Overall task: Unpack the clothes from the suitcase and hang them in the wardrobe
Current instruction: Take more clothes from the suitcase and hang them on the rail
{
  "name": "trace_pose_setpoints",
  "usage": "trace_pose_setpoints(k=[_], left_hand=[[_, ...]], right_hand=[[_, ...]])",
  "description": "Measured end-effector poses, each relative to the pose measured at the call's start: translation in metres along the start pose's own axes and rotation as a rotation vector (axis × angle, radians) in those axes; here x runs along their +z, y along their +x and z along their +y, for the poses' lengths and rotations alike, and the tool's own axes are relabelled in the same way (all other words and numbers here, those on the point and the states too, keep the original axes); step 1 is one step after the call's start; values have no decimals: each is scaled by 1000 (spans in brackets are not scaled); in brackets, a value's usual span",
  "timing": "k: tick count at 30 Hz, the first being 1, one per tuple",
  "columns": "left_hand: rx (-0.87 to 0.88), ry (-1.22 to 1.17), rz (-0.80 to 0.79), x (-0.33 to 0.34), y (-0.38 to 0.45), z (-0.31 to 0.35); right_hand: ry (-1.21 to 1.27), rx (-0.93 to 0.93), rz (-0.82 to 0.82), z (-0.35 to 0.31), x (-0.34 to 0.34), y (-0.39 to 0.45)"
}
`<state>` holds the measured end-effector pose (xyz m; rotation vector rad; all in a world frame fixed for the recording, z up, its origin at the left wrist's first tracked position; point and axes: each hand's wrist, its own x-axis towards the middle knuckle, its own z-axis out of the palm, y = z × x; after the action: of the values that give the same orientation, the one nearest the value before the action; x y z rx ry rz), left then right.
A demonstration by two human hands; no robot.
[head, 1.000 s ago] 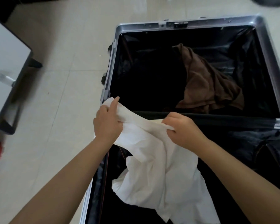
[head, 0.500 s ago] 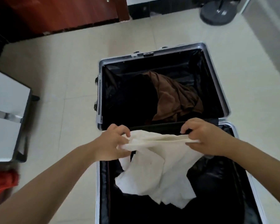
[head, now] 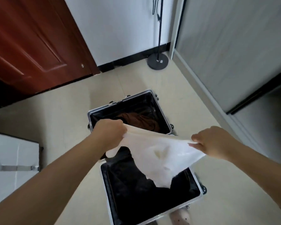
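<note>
A white garment hangs in the air above the open silver suitcase, stretched between both hands. My left hand grips its top edge on the left. My right hand pinches the top edge on the right. The cloth's lower end dangles over the near half of the suitcase, whose black lining holds dark clothes. A brown garment lies crumpled in the far half, partly hidden behind my left hand. The grey wardrobe stands at the right.
A dark red door stands at the left. A black lamp stand with a round base sits by the white wall, beside the wardrobe. A white cabinet is at the left edge. Beige tiles surround the suitcase.
Both hands have lifted the white garment clear of the suitcase and spread it wider. The view has risen and tilted up, bringing the door, wall and wardrobe into sight.
</note>
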<state>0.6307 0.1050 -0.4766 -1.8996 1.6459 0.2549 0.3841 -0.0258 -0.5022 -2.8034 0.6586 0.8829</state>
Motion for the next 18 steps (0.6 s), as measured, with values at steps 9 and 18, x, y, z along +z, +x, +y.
trace_pose_setpoints(k=[9,18], left_hand=[[-13,52,503,-239,-98,-22],[35,-115,883,-459,-191,54]], right_hand=[[-332,417,685,42,-178,-229],[-616,499,728,49,-225,-485]])
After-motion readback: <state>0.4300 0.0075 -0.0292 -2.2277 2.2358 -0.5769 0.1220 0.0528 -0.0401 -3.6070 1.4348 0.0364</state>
